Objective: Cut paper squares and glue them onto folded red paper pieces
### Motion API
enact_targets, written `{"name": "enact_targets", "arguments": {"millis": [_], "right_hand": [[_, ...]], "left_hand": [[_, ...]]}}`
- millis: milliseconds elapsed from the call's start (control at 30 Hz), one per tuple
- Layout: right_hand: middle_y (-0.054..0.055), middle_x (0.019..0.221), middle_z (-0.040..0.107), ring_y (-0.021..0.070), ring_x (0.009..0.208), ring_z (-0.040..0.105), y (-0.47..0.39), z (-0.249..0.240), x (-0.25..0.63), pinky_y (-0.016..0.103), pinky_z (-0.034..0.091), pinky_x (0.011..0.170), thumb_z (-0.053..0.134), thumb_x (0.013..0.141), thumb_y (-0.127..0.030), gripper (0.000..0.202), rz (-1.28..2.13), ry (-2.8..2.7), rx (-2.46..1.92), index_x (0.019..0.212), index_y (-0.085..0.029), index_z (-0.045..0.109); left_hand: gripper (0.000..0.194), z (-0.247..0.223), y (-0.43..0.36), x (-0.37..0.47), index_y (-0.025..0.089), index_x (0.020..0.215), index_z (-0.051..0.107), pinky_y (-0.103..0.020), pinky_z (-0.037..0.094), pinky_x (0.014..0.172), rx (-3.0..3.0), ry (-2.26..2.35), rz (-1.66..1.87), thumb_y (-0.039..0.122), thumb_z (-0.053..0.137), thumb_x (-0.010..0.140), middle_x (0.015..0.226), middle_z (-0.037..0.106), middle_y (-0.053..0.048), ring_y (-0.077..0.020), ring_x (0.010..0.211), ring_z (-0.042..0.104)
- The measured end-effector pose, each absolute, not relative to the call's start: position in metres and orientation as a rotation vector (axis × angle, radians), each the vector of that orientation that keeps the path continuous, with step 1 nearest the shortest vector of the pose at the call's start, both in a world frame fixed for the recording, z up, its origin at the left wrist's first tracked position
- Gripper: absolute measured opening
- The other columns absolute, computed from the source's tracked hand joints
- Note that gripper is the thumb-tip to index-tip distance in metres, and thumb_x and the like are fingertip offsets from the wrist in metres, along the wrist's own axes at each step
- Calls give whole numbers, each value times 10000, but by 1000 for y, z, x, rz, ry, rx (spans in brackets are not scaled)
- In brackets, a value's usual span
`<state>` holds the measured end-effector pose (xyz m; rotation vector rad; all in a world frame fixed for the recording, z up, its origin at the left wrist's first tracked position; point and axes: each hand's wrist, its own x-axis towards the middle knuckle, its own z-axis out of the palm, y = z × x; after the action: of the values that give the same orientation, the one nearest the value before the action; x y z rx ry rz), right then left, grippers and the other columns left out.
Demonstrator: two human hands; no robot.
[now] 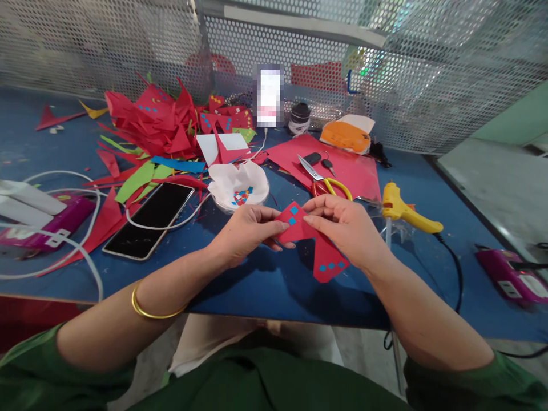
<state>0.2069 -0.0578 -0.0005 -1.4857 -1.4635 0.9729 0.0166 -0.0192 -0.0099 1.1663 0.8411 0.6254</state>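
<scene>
Between my two hands is a red paper cutout point(324, 251) with small blue diamond pieces on it, held above the blue table. My left hand point(252, 231) pinches its left end between thumb and fingers. On the upper right part, near a blue diamond, my right hand point(338, 222) has thumb and fingertips closed on the paper. The cutout's lower flap, with a row of blue diamonds, hangs below my right hand. Just beyond my left hand, a paper-lined bowl point(238, 181) holds tiny coloured pieces. Scissors point(327, 184) with yellow and red handles lie beyond my right hand.
Red paper scraps point(166, 123) are heaped at the back left. A black-screened phone point(149, 220) lies left, with a white cable across it. At right are a yellow glue gun point(409, 212) and a purple power strip point(511, 274). A perforated metal panel point(265, 40) stands behind.
</scene>
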Motion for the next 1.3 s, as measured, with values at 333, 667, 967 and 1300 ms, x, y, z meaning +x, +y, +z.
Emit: {"name": "enact_targets", "arguments": {"millis": [333, 667, 967, 1300], "right_hand": [[9, 768, 711, 132, 688, 637, -58, 1, 207, 296, 509, 691, 673, 775, -266, 169, 937, -1479, -1490, 919, -179, 659], [11, 763, 712, 138, 685, 644, -59, 1, 207, 302, 513, 681, 671, 777, -263, 155, 938, -1486, -1481, 908, -183, 654], [17, 773, 727, 152, 708, 653, -60, 5, 204, 318, 504, 706, 656, 793, -252, 125, 947, -1556, -1516, 902, -192, 652], [18, 783, 729, 152, 722, 658, -61, 4, 204, 311, 492, 714, 650, 799, -251, 133, 925, -1578, -1519, 914, -184, 651]], "left_hand": [[99, -9, -19, 17, 120, 781, 737, -184, 557, 523, 1178, 857, 611, 192, 684, 823, 663, 753, -50, -153, 614, 732], [125, -13, -18, 15, 125, 798, 726, -192, 557, 543, 1202, 856, 595, 245, 696, 820, 682, 755, -54, -154, 633, 731], [139, -10, -19, 16, 157, 764, 695, -220, 545, 529, 1289, 896, 597, 292, 679, 793, 654, 725, -34, -154, 602, 692], [184, -10, -20, 17, 145, 747, 682, -218, 544, 535, 1325, 886, 604, 315, 683, 816, 657, 729, -42, -137, 576, 669]]}}
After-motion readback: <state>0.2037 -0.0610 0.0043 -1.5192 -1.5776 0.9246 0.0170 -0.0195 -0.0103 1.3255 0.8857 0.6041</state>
